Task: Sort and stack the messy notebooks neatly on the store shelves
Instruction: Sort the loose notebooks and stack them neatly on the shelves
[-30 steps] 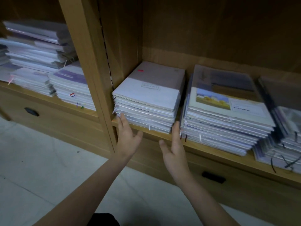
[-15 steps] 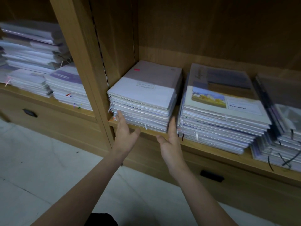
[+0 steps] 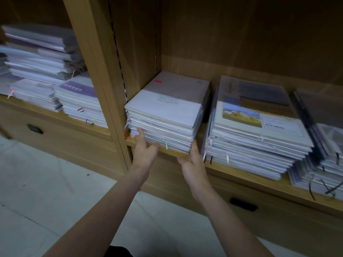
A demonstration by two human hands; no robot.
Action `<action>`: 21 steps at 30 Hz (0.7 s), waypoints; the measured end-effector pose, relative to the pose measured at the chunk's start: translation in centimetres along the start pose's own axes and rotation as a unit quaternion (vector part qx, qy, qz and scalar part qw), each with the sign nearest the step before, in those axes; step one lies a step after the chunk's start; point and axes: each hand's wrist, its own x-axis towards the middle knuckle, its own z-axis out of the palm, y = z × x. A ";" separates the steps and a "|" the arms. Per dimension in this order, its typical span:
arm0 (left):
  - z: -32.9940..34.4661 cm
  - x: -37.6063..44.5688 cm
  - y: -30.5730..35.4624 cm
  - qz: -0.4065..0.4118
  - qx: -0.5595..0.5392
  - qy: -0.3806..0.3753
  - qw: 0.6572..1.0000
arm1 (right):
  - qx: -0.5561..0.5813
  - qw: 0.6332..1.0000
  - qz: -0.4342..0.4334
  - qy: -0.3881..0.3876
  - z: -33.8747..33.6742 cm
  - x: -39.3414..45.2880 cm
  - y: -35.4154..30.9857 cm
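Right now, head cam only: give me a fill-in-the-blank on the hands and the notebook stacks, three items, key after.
1. Both hands touch the front of the white-and-grey stack, which sits against the ____ wall of its compartment.
2. The left hand has its fingers ____, gripping nothing.
3. The stack topped by a landscape picture lies to the ____ of the right hand.

Missing words: left; straight; right

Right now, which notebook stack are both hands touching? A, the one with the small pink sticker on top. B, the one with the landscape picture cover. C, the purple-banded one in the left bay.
A: the left hand and right hand both touch the front of the pink-sticker stack.
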 end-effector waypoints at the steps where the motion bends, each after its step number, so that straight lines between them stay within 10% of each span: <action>1: -0.1 0.0 0.1 0.002 0.000 -0.003 1.000 | -0.006 1.000 0.000 -0.001 0.0 0.0 -0.1; 21: -1.0 -0.9 2.3 0.041 -0.028 -0.012 0.999 | -0.171 0.982 -0.070 0.035 -0.7 1.3 -1.6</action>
